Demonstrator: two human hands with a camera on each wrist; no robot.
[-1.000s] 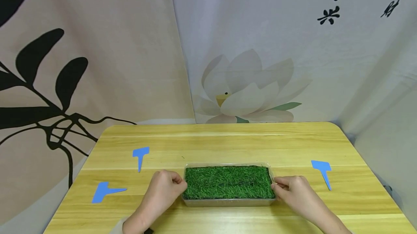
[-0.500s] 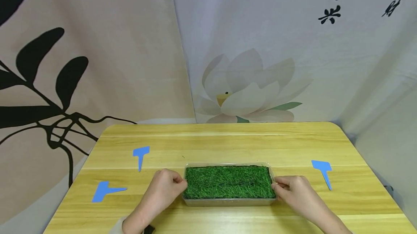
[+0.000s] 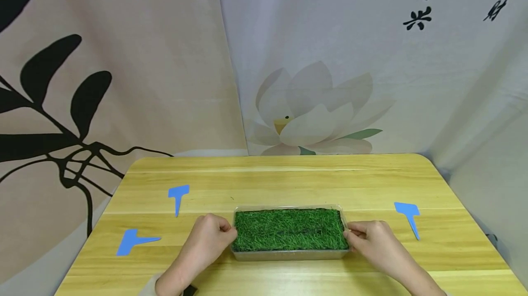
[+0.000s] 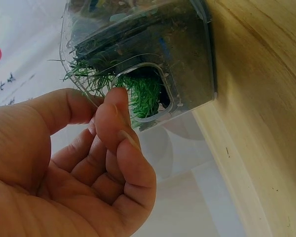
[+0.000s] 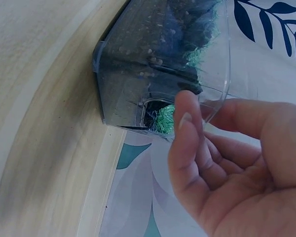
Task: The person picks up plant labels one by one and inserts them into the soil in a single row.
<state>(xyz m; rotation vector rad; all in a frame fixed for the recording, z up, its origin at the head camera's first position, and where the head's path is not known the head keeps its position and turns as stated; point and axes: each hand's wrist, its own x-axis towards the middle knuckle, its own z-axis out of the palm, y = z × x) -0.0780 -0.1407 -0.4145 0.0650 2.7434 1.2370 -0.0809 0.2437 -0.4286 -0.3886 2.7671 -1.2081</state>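
My left forearm [image 3: 177,274] reaches forward and slants inward, and my right forearm [image 3: 416,273] slants in from the opposite side, so my two hands face each other, well apart and about level. My left hand [image 3: 211,235] is pinching, its back turned up, the left thumb [image 4: 69,106] brought close to the curled left fingers [image 4: 137,165]. My right hand [image 3: 373,238] pinches in much the same way: the right thumb [image 5: 239,117] lies nearly straight, while the right fingers [image 5: 185,148] bend in to meet it
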